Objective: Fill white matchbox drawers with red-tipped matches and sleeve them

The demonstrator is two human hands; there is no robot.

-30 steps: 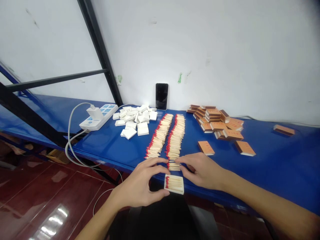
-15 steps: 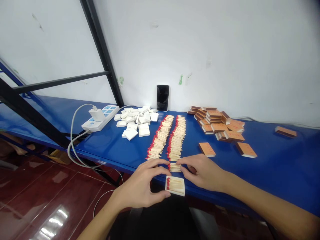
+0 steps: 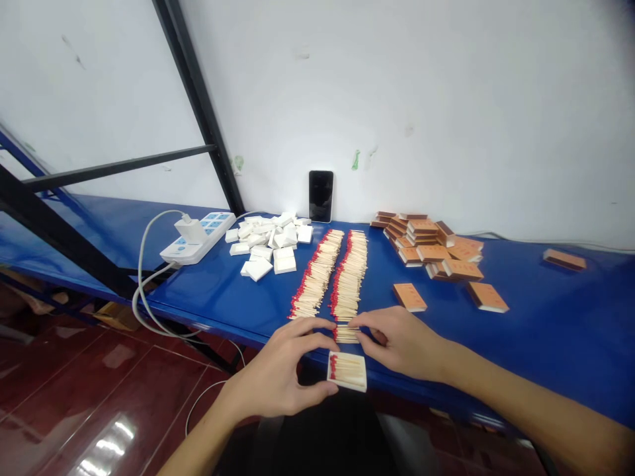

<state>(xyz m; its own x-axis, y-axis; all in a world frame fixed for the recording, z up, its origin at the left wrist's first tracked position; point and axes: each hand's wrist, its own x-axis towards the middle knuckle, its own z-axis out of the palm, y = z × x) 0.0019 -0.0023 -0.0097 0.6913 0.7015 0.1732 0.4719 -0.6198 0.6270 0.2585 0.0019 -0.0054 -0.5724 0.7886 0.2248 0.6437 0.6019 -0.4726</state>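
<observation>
My left hand holds a white matchbox tray at its left end, between thumb and a finger, in front of the table edge. Several red-headed matches lie in the tray. The left index finger reaches to the red heads of a small group of matches at the near end of the right-hand row. At the stick ends of that group, my right hand has thumb and index finger closed on them. Two long rows of matches, a left row and a right row, run back across the blue table.
White trays lie piled at the left, beside a power strip with a cable. A phone leans on the wall. Orange matchbox sleeves are heaped at the right, with several loose ones nearby. A black metal frame stands left.
Both hands keep almost the same pose around the tray and the matches. The whole view has shifted very slightly.
</observation>
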